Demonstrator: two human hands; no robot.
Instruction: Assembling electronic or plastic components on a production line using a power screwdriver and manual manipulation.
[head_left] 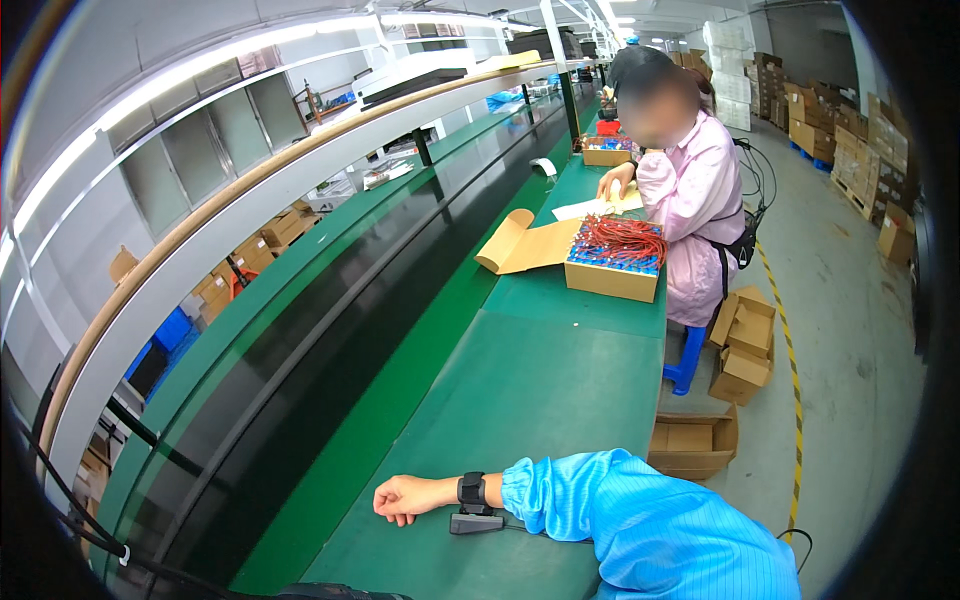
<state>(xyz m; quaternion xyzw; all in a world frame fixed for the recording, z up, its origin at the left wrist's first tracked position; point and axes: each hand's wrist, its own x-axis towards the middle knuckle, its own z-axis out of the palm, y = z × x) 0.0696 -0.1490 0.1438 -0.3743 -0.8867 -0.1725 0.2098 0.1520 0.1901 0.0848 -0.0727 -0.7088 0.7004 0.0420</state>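
My right hand (403,498) rests on the green tabletop (470,410), its fingers loosely curled in and closed. Nothing shows in it. Around that wrist is a black strap (473,491), with a small dark grey device (476,523) and a thin cable beside it on the table. A blue striped sleeve (640,520) covers my right arm, which reaches in from the lower right. My left hand is out of the picture.
Ahead, a carton (610,280) holds blue parts with red wires, its lid flap (530,245) folded out. A co-worker in pink (700,180) leans at the table's right edge. A dark conveyor belt (300,360) runs along the left. Open cartons (692,440) stand on the floor.
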